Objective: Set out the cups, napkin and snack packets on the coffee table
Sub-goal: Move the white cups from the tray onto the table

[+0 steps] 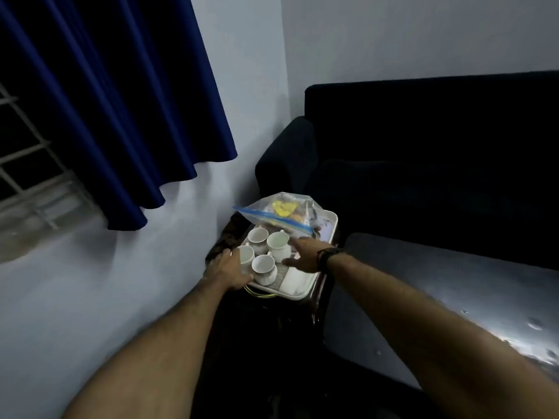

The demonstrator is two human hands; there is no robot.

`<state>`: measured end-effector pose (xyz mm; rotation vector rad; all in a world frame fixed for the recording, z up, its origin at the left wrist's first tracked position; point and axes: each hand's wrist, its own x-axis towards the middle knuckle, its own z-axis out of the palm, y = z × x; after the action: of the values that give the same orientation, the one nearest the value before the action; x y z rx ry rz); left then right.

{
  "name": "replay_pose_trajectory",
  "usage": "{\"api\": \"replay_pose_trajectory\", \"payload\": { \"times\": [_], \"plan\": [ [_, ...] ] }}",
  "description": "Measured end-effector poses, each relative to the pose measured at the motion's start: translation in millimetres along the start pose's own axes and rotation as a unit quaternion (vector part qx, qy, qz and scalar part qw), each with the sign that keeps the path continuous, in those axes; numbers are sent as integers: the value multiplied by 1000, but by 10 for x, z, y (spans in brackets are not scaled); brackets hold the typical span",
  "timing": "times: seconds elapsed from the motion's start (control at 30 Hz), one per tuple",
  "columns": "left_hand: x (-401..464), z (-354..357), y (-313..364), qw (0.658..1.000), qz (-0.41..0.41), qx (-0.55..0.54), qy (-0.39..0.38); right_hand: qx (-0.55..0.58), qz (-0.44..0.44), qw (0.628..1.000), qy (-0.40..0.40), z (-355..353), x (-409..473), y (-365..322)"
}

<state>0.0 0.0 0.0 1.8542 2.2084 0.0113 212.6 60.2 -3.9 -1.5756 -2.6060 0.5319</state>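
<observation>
Reaching over the white tray (pixel 328 229), the left hand (pixel 225 269) grips its near-left rim beside four fragile porcelain cups (pixel 263 247); the right hand (pixel 304 256) hovers spread, empty. Light, slippery zip bag (pixel 279 211) lies behind; pinch its seal.

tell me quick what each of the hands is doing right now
Left hand: closed on the left edge of the tray.
Right hand: open, fingers spread above the tray, holding nothing.

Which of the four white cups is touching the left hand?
The cup at the tray's left edge: the left hand rests against its side. The other three cups stand further right, clear of that hand.
</observation>
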Motion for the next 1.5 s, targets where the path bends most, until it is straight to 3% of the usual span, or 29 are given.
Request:
{"api": "replay_pose_trajectory", "payload": {
  "times": [0.23, 0.5, 0.77, 0.97, 1.2, 1.5],
  "plan": [
    [385, 152, -225, 999, -25, -22, -41, 42, 0, 999, -29, 525, 443, -347],
    [802, 267, -235, 995, 35, -16, -87, 54, 1, 998, -21, 821, 695, -483],
    [624, 335, -141, 1000, 23, -10, -6, 99, 18, 995, 7, 892, 627, -539],
    [291, 69, 17, 996, 26, -27, 80, 116, -9, 989, 91, 714, 248, -484],
    [-75, -132, 750, 987, 94, -25, 126, 100, 39, 981, 159, 112, -379, 231],
    [-514, 470, 2381, 979, 192, -22, 61, 82, 205, 961, 167, -71, -1763, 1787]
  ]
}}
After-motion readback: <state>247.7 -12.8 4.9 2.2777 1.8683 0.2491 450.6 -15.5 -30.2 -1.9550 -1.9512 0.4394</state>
